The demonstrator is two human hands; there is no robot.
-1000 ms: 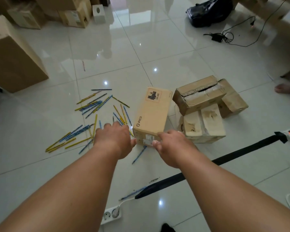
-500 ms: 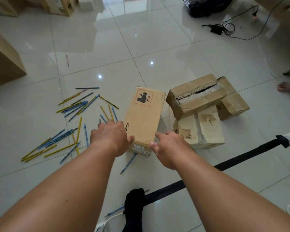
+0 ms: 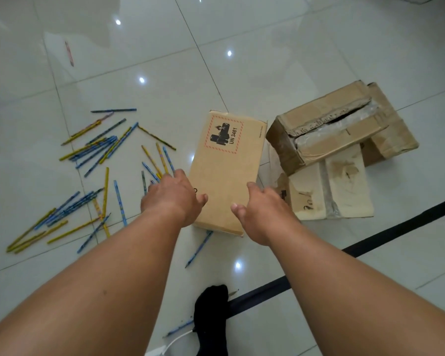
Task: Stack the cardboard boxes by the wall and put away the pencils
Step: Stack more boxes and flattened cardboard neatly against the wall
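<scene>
Box [image 3: 226, 173] flat between both hands, left hand [image 3: 174, 199] against its left edge, right hand [image 3: 263, 214] against its right, fingers spread, thumbs on top, pencils [image 3: 97, 150] scattered left.

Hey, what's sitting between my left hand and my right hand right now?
The UN 3481 cardboard box lies on the floor between your left hand and right hand, seen in the head view.
</scene>
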